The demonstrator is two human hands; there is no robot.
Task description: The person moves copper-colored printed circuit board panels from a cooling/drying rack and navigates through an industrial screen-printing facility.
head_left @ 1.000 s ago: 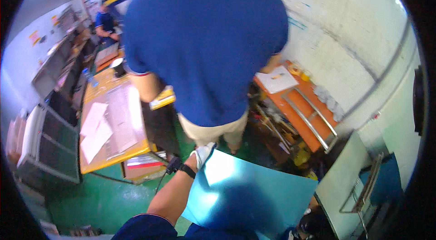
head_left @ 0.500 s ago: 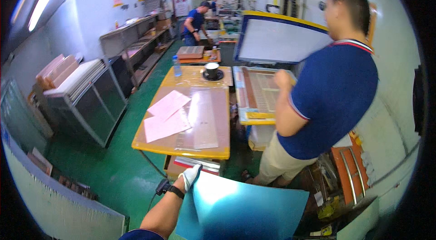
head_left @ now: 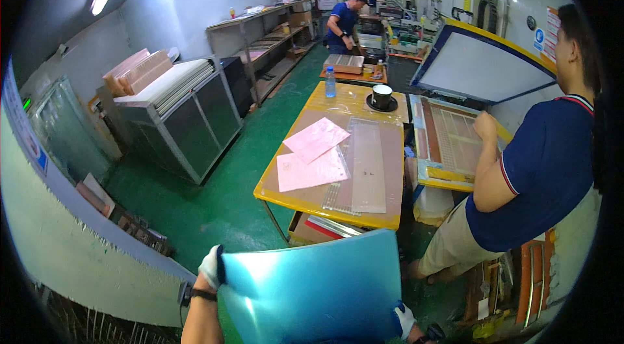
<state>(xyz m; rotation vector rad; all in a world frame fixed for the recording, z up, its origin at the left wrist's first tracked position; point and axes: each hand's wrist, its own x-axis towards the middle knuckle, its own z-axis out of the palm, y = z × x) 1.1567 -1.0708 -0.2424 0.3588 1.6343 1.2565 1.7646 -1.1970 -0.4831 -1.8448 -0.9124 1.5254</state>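
Note:
A large, glossy blue sheet [head_left: 312, 285] is held out in front of me, bowed slightly between my hands. Its left edge is gripped by my left hand [head_left: 211, 267], in a white glove with a dark palm. At the lower right edge my right hand [head_left: 404, 319], gloved the same way, closes on the sheet, with part of its fingers hidden. Both wrists wear dark bands. Just beyond the sheet stands a yellow-edged table [head_left: 312, 206], carrying pink papers [head_left: 309, 168] and a clear plastic strip [head_left: 368, 168].
A blue-capped bottle [head_left: 330, 82] and a black-and-white cup [head_left: 381, 95] stand at the table's far end. To the right, a co-worker [head_left: 539, 155] is at a raised screen frame [head_left: 500, 61]. A metal rack [head_left: 185, 116] stands left; a wall edge [head_left: 97, 227] is nearer.
My view has swung left, so the table and co-worker sit further right in the picture. The sheet looks flatter across, and my right hand has come into view at its lower right edge.

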